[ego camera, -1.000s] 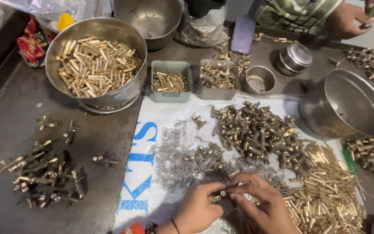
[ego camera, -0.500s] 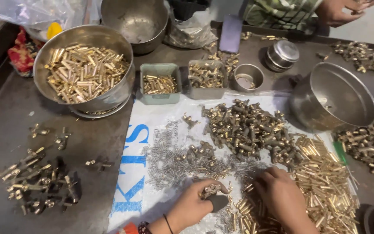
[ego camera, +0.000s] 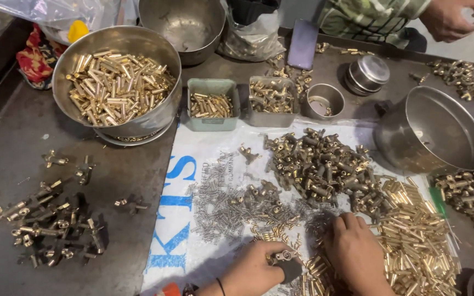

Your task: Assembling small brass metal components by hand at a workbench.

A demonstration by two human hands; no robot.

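My left hand [ego camera: 259, 268] sits low at the front edge and grips a small brass fitting with a dark body [ego camera: 285, 264] between thumb and fingers. My right hand [ego camera: 355, 255] rests palm down, fingers curled, on the heap of loose brass tubes [ego camera: 418, 241] to its right. A spread of small silver springs [ego camera: 218, 211] lies just left of both hands. Behind them a pile of darker brass fittings [ego camera: 314, 164] covers the white printed sheet [ego camera: 193, 159]. What the right fingers pinch is hidden.
A large steel bowl of brass tubes [ego camera: 117, 79] stands back left, an empty steel bowl [ego camera: 185, 22] behind it, a tilted steel pan [ego camera: 437, 131] at right. Two small trays [ego camera: 212, 104] and a cup [ego camera: 325, 100] sit mid-back. Assembled pieces [ego camera: 50, 219] lie left. Another person's hand [ego camera: 451, 19] is top right.
My hands have drawn apart: the right moved off the left onto the brass tube heap, and the left stays low holding the fitting. The view shifted slightly.
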